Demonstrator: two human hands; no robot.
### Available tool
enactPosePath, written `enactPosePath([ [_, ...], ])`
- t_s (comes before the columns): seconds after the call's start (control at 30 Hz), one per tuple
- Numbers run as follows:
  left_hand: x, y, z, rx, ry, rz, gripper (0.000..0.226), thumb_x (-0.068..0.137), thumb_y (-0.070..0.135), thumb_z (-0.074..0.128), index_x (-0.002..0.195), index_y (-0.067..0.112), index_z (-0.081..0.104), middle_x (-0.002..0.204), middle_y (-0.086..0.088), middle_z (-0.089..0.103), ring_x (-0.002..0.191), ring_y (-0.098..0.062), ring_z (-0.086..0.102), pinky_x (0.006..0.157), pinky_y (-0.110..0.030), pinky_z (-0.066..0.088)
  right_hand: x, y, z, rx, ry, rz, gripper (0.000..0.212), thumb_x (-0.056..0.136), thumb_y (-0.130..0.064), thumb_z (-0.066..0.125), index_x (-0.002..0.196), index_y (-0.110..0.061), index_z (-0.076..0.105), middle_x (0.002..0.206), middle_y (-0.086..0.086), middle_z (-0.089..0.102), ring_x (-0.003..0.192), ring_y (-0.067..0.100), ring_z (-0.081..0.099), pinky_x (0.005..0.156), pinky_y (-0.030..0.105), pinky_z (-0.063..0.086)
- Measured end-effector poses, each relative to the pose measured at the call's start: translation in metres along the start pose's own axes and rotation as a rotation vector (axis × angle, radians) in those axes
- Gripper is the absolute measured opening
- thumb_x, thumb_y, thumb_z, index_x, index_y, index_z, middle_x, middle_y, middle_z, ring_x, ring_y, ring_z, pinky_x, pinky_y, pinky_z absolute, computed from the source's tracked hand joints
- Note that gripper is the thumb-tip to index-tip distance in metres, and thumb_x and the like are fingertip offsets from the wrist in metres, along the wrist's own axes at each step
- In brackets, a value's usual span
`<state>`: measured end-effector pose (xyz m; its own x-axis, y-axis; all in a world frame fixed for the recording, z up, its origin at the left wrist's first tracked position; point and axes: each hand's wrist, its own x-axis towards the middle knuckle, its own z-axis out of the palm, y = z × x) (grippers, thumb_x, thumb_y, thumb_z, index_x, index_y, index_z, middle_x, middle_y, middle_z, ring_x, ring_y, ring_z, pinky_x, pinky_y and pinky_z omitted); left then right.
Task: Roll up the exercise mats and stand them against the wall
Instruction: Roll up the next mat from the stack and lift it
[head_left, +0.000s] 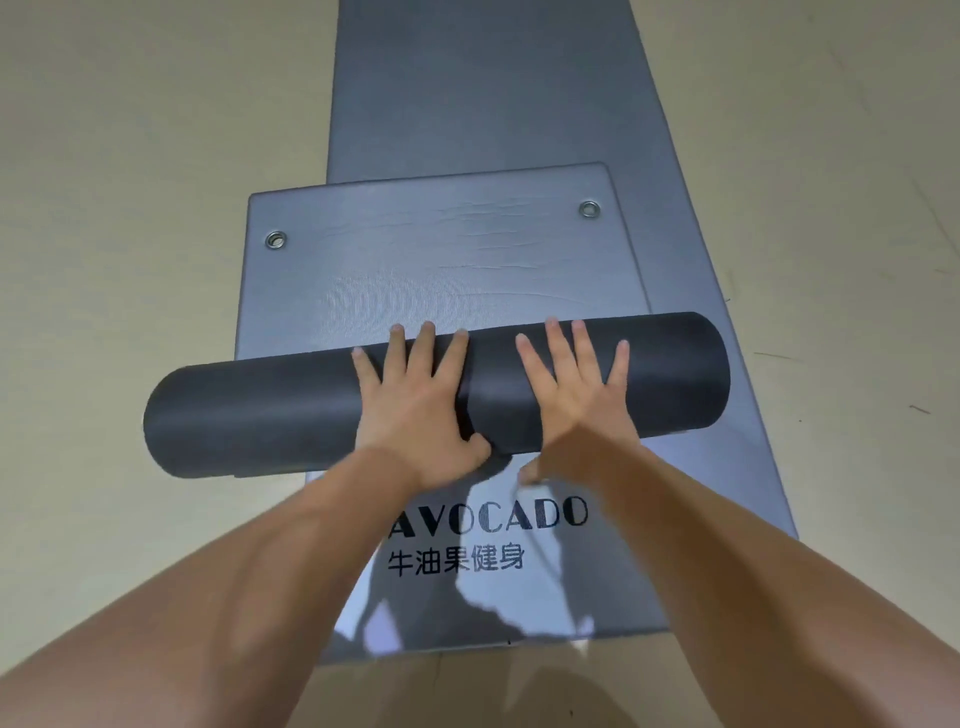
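The pale floor (130, 156) is looking smooth, so in my judgement the long bottom mat (467, 78), lying flat with black lettering (488, 517) near its close end, could be sliding underfoot as the push goes on. On top of it the second mat (441, 270) is getting wound up. Its remaining flat stretch is showing a matte grey, faintly creased skin with rounded corners. The roll (260, 415) is sitting crooked across both mats, its right end further away than its left, which is overhanging the floor. If that skew is carried on, the cylinder is likely to be coning out at one end and standing badly against the wall. The left hand (415, 405) and right hand (576, 400) are both pressing flat on the roll's middle, fingers spread and gripping nothing, so the charcoal, foam-like ends may be loosening unsupervised. The two metal eyelets (276, 240) at the far edge are stiffening the tail, which might be springing open afterwards.
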<state>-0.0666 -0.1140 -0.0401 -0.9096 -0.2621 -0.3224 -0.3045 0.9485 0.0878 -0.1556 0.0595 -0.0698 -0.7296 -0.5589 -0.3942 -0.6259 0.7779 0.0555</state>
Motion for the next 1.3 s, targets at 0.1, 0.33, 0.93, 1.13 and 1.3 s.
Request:
enactPosePath([
  [0.1, -0.017, -0.006, 0.018, 0.087, -0.017, -0.023, 0.128, 0.07, 0.081, 0.052, 0.158, 0.025, -0.023, 0.168, -0.011, -0.022, 0.152, -0.042, -0.023, 0.113, -0.077, 0.001, 0.034, 0.008, -0.03, 0.048, -0.092, -0.022, 0.158, 0.056, -0.074, 0.086, 0.161, -0.031, -0.024, 0.172, 0.007, -0.023, 0.157, 0.033, -0.025, 0.121, 0.071, -0.009],
  [0.33, 0.055, -0.028, -0.003, 0.12, -0.138, -0.086, 0.158, 0.052, 0.077, 0.083, 0.155, 0.032, -0.028, 0.168, -0.014, -0.018, 0.154, -0.041, -0.017, 0.11, -0.082, 0.003, 0.043, -0.004, -0.038, 0.003, 0.021, -0.135, 0.139, 0.071, -0.064, 0.083, 0.161, -0.039, -0.02, 0.173, 0.005, -0.016, 0.159, 0.032, -0.017, 0.122, 0.069, -0.008],
  [0.93, 0.059, -0.039, -0.023, 0.083, -0.194, 0.007, 0.109, 0.06, 0.047, 0.085, 0.149, 0.038, 0.023, 0.131, -0.005, 0.045, 0.127, -0.033, 0.04, 0.107, -0.08, 0.018, 0.057, -0.015, -0.06, -0.001, -0.18, -0.086, 0.113, 0.079, -0.037, 0.08, 0.161, -0.048, 0.002, 0.127, 0.005, 0.054, 0.123, 0.03, 0.054, 0.115, 0.058, 0.032],
  [1.13, 0.0, -0.042, -0.022, 0.063, -0.437, 0.078, 0.113, 0.047, 0.058, 0.09, 0.142, 0.043, 0.031, 0.124, 0.003, 0.051, 0.121, -0.026, 0.047, 0.104, -0.066, 0.031, -0.009, -0.031, -0.064, 0.102, -0.384, -0.152, 0.104, 0.068, -0.033, 0.087, 0.149, -0.049, 0.025, 0.094, -0.007, 0.055, 0.1, 0.026, 0.06, 0.096, 0.046, 0.051],
  [1.3, -0.042, -0.038, -0.022, 0.184, -0.323, 0.124, 0.144, 0.052, 0.069, 0.085, 0.159, 0.034, -0.005, 0.163, -0.008, 0.011, 0.154, -0.033, 0.006, 0.11, -0.078, 0.017, -0.001, -0.027, -0.076, 0.181, -0.624, -0.211, 0.111, 0.06, -0.035, 0.098, 0.15, -0.047, 0.034, 0.116, -0.009, 0.061, 0.108, 0.023, 0.058, 0.097, 0.044, 0.053],
])
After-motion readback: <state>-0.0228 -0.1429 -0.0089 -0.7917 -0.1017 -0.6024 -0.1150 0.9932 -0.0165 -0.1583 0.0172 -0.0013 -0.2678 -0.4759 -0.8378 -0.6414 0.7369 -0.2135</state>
